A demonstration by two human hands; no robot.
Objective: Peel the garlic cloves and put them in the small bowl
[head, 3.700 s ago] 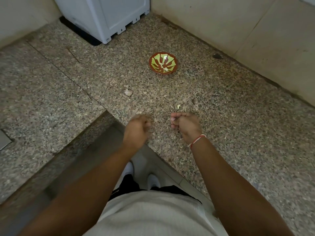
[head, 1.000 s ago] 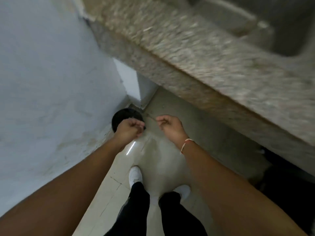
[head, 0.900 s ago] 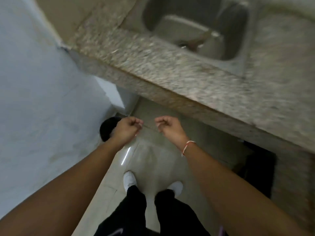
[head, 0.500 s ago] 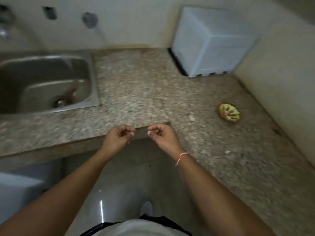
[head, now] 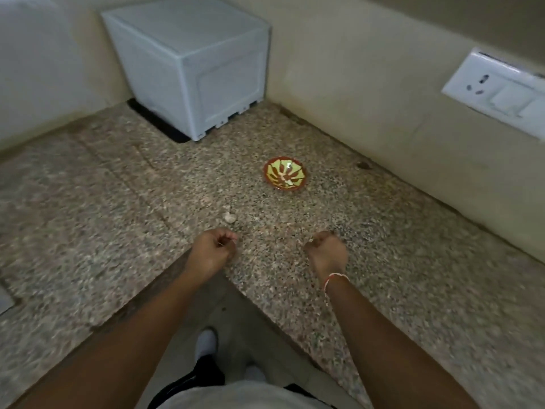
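hands (head: pixel 212 249) drawn apart, view back on bowl (head: pixel 285 173)

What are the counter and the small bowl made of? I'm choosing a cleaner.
Counter: looks like polished granite or a similar speckled stone, brown-grey flecks with a visible slab seam.
Small bowl: probably glazed ceramic or clay, with a reddish-brown rim, a yellow-green painted inside and a slight sheen.

A home kitchen corner: a speckled granite countertop (head: pixel 124 202) runs in an L against plain cream walls (head: pixel 368 93). A white boxy appliance (head: pixel 188 63) sits in the far corner, a white socket-and-switch plate (head: pixel 498 90) is fixed on the right wall, and pale floor tile (head: pixel 233 317) shows below the counter edge.
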